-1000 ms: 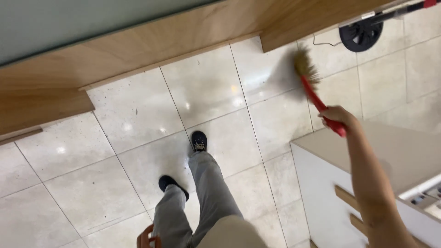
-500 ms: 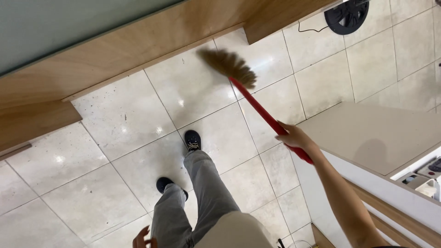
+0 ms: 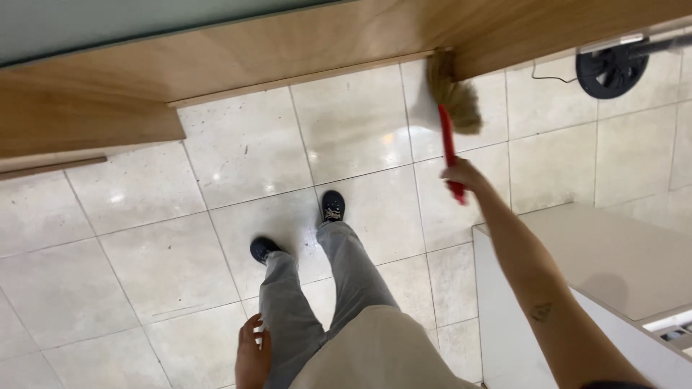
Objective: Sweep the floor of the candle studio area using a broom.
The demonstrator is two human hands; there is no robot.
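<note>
My right hand (image 3: 463,177) grips the red handle of a broom (image 3: 448,122). Its straw head rests on the pale floor tiles at the corner where the wooden base (image 3: 303,50) steps back. My left hand (image 3: 253,354) hangs at my side beside my grey trouser leg, holding nothing, fingers loosely apart. My two dark shoes (image 3: 332,206) stand on the tiles below the broom.
A white cabinet (image 3: 605,266) stands at the right, under my right arm. A black wheel-like object (image 3: 611,70) with a thin cable lies on the floor at top right. Wooden panelling runs along the top and left.
The broom swept left across the tiles, then went back right and further out to the corner of the wooden base. My right arm has stretched forward. My feet have shifted slightly.
</note>
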